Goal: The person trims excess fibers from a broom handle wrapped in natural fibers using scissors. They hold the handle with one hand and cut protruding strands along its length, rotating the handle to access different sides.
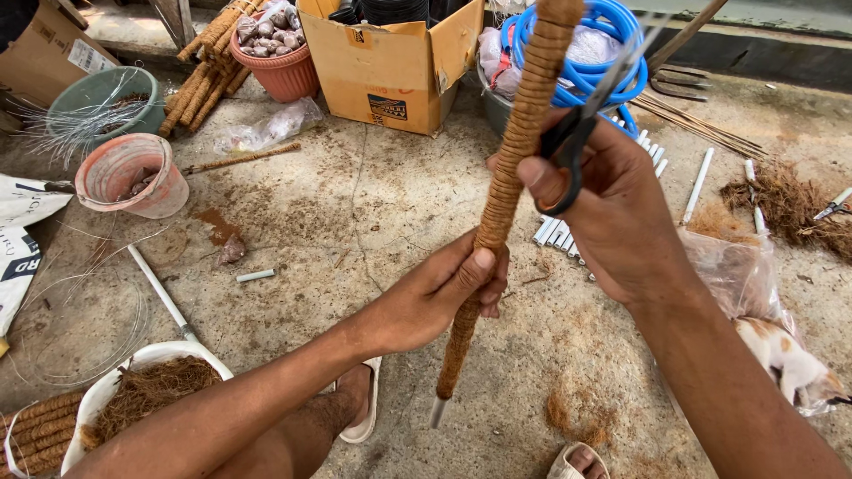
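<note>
Outdoors on a cracked concrete floor (355,204), a seated person works a coir-wrapped pole (506,186) with both bare hands. Far left, a green bucket (102,93) holds loose wire, and beside it a pale pink bucket (133,173) lies tipped on its side. Nearer the person, a white basin (106,390) is heaped with brown coconut fibre, with finished wrapped sticks just beside it at the frame's lower left corner. Behind, a terracotta pot (284,75) of small bulbs stands next to a cardboard box (390,66). At centre, the left hand (435,297) closes its grip fully around the lower part of the pole, thumb pressed along the wrapping; the pole rises tilted toward the top of the frame, its bare white tip pointing down at the floor. The right hand (612,208) is curled against the pole higher up, fingers threaded through the handles of black scissors (586,124), blades pointing up and away. Behind it sits a coiled blue hose (595,66). White tubes (564,235) lie scattered beyond, and a clear plastic bag (737,270) rests at right, near a white-and-orange cat (785,355).
</note>
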